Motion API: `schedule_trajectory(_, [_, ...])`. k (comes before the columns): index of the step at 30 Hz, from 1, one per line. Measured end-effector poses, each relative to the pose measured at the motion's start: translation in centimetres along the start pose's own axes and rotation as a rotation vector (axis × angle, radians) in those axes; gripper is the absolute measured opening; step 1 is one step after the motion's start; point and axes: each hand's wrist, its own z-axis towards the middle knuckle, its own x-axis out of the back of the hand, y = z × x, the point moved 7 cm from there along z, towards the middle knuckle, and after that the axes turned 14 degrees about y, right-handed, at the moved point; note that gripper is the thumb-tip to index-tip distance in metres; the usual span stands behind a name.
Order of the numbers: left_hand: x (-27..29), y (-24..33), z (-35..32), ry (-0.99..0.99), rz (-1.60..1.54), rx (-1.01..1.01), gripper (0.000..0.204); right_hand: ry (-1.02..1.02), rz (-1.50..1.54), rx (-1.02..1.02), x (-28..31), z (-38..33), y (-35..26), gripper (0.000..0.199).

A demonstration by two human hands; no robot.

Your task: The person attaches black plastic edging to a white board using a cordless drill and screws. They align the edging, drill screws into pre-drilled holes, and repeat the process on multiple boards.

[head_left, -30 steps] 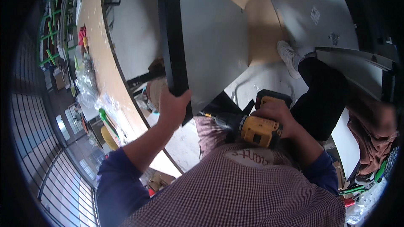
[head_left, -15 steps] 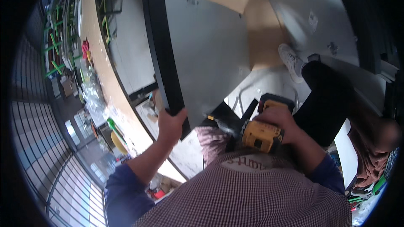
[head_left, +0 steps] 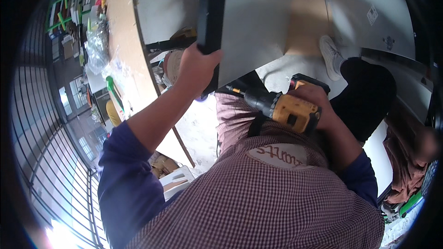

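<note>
My left hand (head_left: 198, 70) is wrapped round the black edge strip (head_left: 212, 14) of a large grey panel (head_left: 256, 23). The panel stretches away from me, and its far end runs out of the picture. In my right hand (head_left: 314, 97) is a yellow and black cordless drill (head_left: 290, 113), gripped by its handle close to my lap. A short bit at its front points left, toward the near end of the panel but apart from it. My right fingers are partly hidden behind the drill.
To the left runs a wooden workbench (head_left: 121, 32) bearing a clear plastic bag (head_left: 97, 48) and a green-handled tool (head_left: 112, 91). At right are a white shoe (head_left: 330, 55), another grey panel (head_left: 376, 18) and brown cloth (head_left: 400, 163). Cardboard pieces (head_left: 164, 166) lie low left.
My view has shifted. The panel's black edge and my left hand on it now appear farther right and higher. The drill stays in my right hand, slightly higher in the picture.
</note>
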Motion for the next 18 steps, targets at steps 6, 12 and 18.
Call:
schedule_trajectory(6, [0.1,0.3,-0.7,0.036,-0.036,-0.029,0.04,0.102,0.199,-0.308,0.4,-1.8,2.1,0.037])
schedule_trajectory(12, [-0.1,0.4,-0.4,0.025,-0.09,-0.137,0.034,0.209,-0.235,-0.252,1.8,-5.7,5.9,0.055])
schedule_trajectory(18, [-0.3,0.6,-0.6,0.013,-0.132,-0.161,0.036,0.148,-0.3,-0.065,0.9,-6.2,4.4,0.05])
